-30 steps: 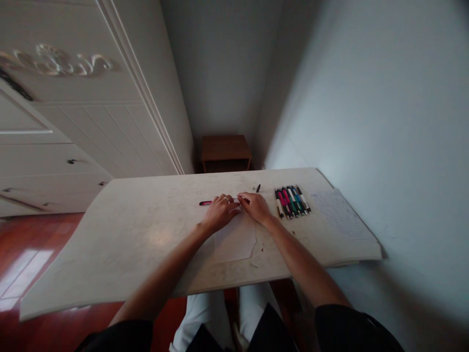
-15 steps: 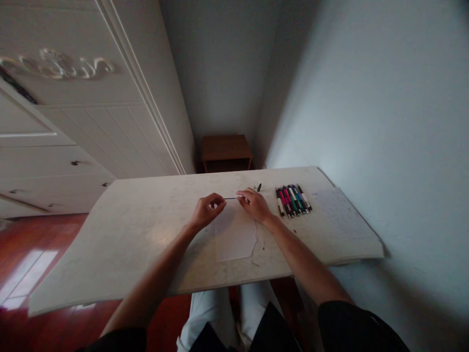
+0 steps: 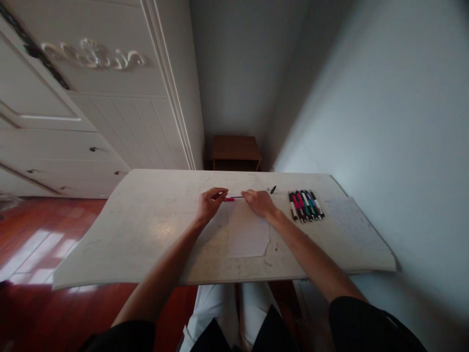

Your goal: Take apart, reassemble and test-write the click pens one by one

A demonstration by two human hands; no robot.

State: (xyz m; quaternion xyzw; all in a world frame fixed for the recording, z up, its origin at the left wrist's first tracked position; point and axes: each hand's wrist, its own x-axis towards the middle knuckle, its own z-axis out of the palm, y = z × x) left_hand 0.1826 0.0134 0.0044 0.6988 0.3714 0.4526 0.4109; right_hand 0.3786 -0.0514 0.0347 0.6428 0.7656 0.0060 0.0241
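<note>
My left hand (image 3: 211,203) is closed in a pinch above the table, with a short pink pen barrel (image 3: 229,199) showing at its fingertips. Across the small gap between the hands runs a thin dark pen refill (image 3: 238,197). Its right end is pinched in the closed fingers of my right hand (image 3: 258,201). Whether the refill's left tip is inside the barrel is too small to tell. Under and in front of the hands lies a sheet of paper (image 3: 249,234) with a torn right edge. A small black pen part (image 3: 273,189) rests just beyond my right hand.
Several pens (image 3: 306,205) lie in a row right of my right hand. A written sheet (image 3: 348,217) covers the right end of the white table (image 3: 154,210). A wall (image 3: 384,122) borders the right side, a white cabinet (image 3: 120,117) the left. Behind stands a brown stool-like box (image 3: 236,146).
The view has turned slightly left, so everything appears shifted right. A pink barrel now shows at my left fingertips. The thin refill stays between the two hands.
</note>
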